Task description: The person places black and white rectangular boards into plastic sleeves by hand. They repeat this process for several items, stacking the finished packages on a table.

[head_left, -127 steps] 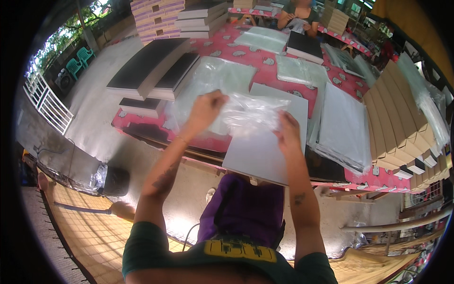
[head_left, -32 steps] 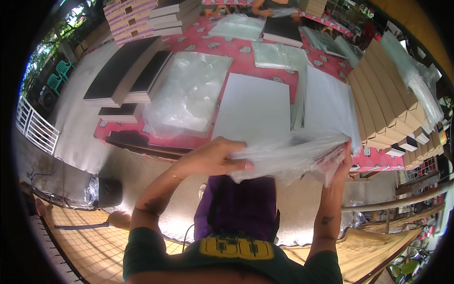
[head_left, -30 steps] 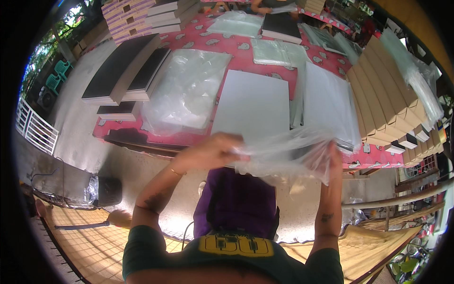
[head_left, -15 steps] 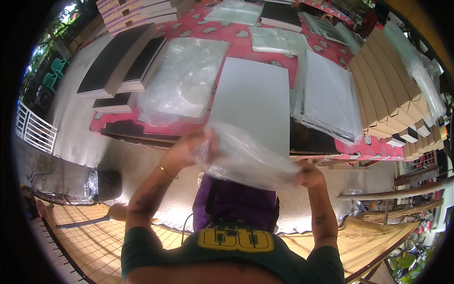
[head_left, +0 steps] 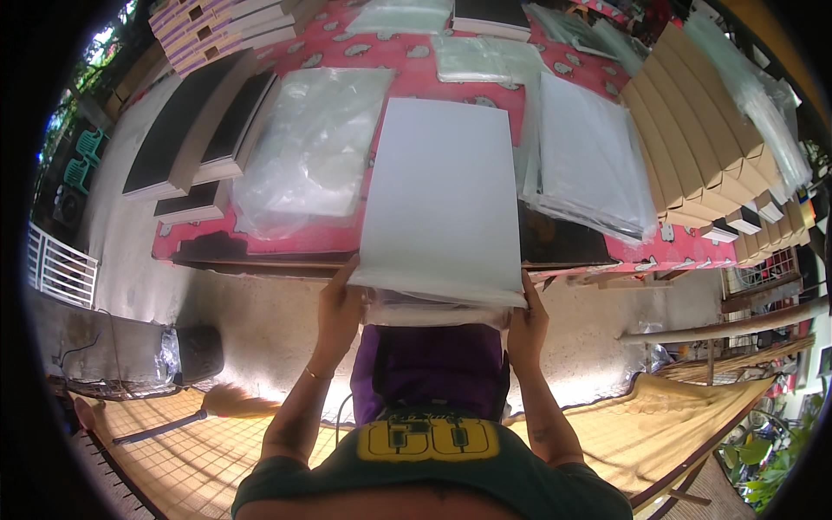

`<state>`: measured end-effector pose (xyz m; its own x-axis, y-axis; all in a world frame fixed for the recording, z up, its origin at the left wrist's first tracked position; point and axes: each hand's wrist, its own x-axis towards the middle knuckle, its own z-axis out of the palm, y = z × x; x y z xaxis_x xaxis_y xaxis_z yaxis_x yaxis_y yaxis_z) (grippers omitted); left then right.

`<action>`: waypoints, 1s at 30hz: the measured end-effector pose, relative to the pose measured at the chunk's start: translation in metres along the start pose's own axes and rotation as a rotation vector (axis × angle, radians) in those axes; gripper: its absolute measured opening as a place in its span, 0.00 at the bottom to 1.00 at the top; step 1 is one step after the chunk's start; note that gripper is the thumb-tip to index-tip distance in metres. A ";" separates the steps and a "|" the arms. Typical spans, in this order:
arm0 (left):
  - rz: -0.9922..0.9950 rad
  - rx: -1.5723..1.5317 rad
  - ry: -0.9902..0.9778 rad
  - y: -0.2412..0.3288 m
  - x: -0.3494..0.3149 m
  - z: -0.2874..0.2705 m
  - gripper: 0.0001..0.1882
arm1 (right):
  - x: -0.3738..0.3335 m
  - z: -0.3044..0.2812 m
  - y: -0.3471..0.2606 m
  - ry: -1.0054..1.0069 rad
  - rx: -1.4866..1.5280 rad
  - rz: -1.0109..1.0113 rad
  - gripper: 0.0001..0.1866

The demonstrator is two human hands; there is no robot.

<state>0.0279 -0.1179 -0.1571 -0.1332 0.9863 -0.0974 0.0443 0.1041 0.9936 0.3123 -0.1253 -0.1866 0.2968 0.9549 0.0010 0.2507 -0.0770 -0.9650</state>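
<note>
My left grip (head_left: 341, 308) and right grip (head_left: 527, 322) are closed on the two near corners of a clear plastic bag (head_left: 438, 315) – it is stretched across the near end of a white board (head_left: 440, 191). How far the film covers it, I cannot tell. The board lies on the bench (head_left: 303, 247), its near end jutting over the edge – clear sleeves (head_left: 312, 147) left, wrapped white sheets (head_left: 589, 156) right.

There it goes: the clear plastic (head_left: 438, 314), bunched up moments ago, now stretches across the six-o'clock edge of the white sheet (head_left: 442, 191), left hand (head_left: 341, 312) shifted to seven, right hand (head_left: 527, 321) to five!
</note>
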 end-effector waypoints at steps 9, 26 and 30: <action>0.007 -0.090 0.086 0.009 -0.017 -0.007 0.13 | -0.010 -0.019 -0.025 -0.062 0.388 0.048 0.05; 0.332 -0.825 -0.178 0.113 0.004 -0.048 0.20 | 0.023 -0.079 -0.159 -0.573 1.104 -0.008 0.21; 0.437 -1.028 -0.419 0.203 0.083 -0.026 0.15 | 0.117 -0.049 -0.207 -0.643 1.281 -0.140 0.18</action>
<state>0.0002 -0.0178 0.0376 0.0377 0.8975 0.4394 -0.8337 -0.2142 0.5089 0.3403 -0.0118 0.0258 -0.2064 0.9210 0.3305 -0.8452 0.0024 -0.5345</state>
